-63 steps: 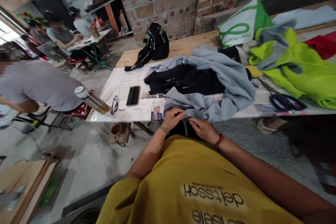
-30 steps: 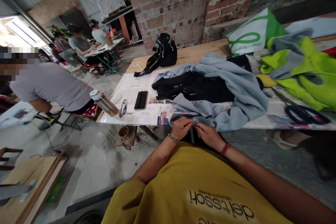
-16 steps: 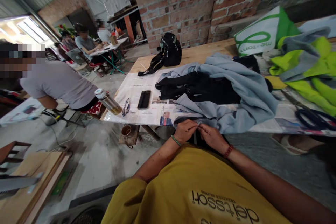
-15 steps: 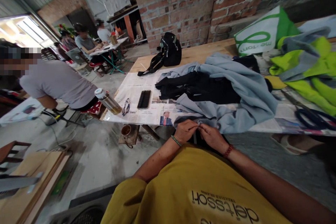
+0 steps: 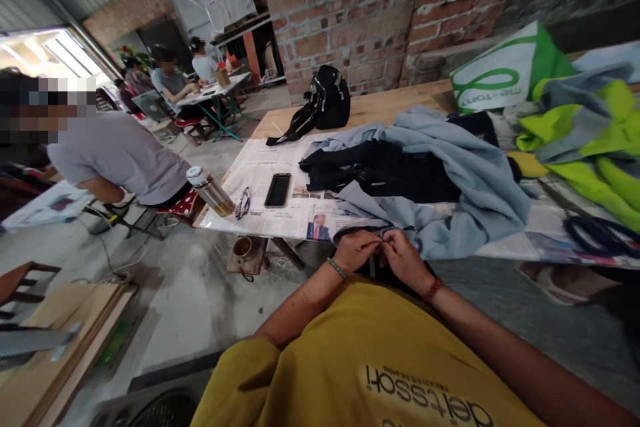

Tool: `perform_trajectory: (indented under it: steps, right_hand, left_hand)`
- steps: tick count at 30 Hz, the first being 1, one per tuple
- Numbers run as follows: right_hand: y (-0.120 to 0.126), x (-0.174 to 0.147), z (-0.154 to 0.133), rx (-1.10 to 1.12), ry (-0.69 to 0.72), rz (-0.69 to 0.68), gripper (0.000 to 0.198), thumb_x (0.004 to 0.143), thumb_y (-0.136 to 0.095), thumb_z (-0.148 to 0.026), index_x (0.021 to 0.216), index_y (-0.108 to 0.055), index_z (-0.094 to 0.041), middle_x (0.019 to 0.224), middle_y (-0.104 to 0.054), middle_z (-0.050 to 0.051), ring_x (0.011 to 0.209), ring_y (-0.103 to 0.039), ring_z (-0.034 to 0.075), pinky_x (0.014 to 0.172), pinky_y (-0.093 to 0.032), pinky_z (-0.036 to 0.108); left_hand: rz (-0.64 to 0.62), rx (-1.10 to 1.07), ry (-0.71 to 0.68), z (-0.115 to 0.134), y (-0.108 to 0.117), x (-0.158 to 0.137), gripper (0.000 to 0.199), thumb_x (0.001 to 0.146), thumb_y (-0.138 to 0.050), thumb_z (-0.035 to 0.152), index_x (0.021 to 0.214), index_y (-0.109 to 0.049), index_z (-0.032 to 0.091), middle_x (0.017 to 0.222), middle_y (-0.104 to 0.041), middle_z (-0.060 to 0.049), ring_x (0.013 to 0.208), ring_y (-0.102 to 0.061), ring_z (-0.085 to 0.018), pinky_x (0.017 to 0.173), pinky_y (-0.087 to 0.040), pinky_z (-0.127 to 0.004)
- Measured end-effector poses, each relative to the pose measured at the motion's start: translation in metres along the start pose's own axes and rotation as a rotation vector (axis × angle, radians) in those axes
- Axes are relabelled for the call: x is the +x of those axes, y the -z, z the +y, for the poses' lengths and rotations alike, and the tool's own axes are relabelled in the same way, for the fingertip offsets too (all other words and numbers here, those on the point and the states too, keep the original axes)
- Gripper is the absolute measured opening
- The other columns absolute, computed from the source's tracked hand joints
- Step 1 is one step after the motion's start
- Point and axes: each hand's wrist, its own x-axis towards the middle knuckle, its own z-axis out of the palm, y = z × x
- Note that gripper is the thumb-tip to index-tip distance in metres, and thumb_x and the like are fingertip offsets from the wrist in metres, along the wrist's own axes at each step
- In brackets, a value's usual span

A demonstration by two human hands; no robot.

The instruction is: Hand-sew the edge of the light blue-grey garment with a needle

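Note:
At the table's front edge my left hand [image 5: 356,250] and my right hand [image 5: 404,259] meet, fingertips pinched close together. Both hold the edge of a grey garment [image 5: 480,213], whose cloth spreads over the table behind them. Any small item between the fingertips is too small to make out. Black cloth [image 5: 385,170] lies bunched on the grey fabric. A green bracelet circles my left wrist, a red one my right.
On the newspaper-covered table [image 5: 250,170] are a phone [image 5: 278,190], glasses [image 5: 243,203], a bottle [image 5: 211,192], a black bag [image 5: 333,97], scissors [image 5: 600,233] and yellow-green cloth [image 5: 600,127]. A mug [image 5: 243,248] stands lower down. A person [image 5: 120,153] sits at left.
My right hand has turned slightly, its fingers more curled and closer to my left hand. The whole view has shifted a little. The garment stays in both hands.

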Motion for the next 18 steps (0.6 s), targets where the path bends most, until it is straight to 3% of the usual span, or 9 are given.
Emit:
perform_trajectory:
  steps: [5,10,12,18]
  right_hand:
    - [0.011,-0.004,-0.002,-0.116,0.093,-0.012,0.015,0.080,-0.046,-0.035,0.089,-0.047,-0.023,0.071,-0.064,0.001,0.058,-0.061,0.017,0.054,-0.049,0.030]
    - [0.036,-0.003,-0.015,-0.432,0.397,0.334,0.021,0.083,-0.046,-0.033,0.091,-0.060,-0.020,0.092,-0.066,0.010,0.089,-0.060,0.023,0.084,-0.047,0.038]
    - [0.043,0.006,-0.018,-0.489,0.450,0.393,0.024,0.084,-0.045,-0.032,0.091,-0.063,-0.019,0.095,-0.066,0.013,0.096,-0.058,0.025,0.090,-0.044,0.040]
    - [0.041,0.029,-0.017,-0.486,0.246,0.082,0.033,0.086,-0.040,-0.034,0.072,-0.065,-0.019,0.082,-0.069,0.012,0.082,-0.063,0.023,0.077,-0.046,0.034]
  left_hand:
    - [0.040,0.001,0.010,-0.002,-0.003,-0.001,0.017,0.083,-0.054,0.014,0.089,-0.069,0.016,0.089,-0.072,-0.005,0.084,-0.067,-0.013,0.080,-0.055,-0.024]
    - [0.052,-0.004,0.002,-0.001,-0.003,-0.001,0.017,0.083,-0.055,0.013,0.091,-0.069,0.017,0.092,-0.072,-0.004,0.086,-0.067,-0.013,0.082,-0.055,-0.024]
    - [0.061,-0.003,-0.005,0.001,-0.003,-0.001,0.016,0.083,-0.055,0.014,0.091,-0.069,0.017,0.091,-0.072,-0.004,0.086,-0.067,-0.013,0.082,-0.055,-0.024]
    - [0.066,0.028,0.014,0.002,-0.003,-0.003,0.016,0.084,-0.055,0.015,0.092,-0.068,0.018,0.092,-0.073,-0.003,0.086,-0.067,-0.013,0.083,-0.056,-0.025]
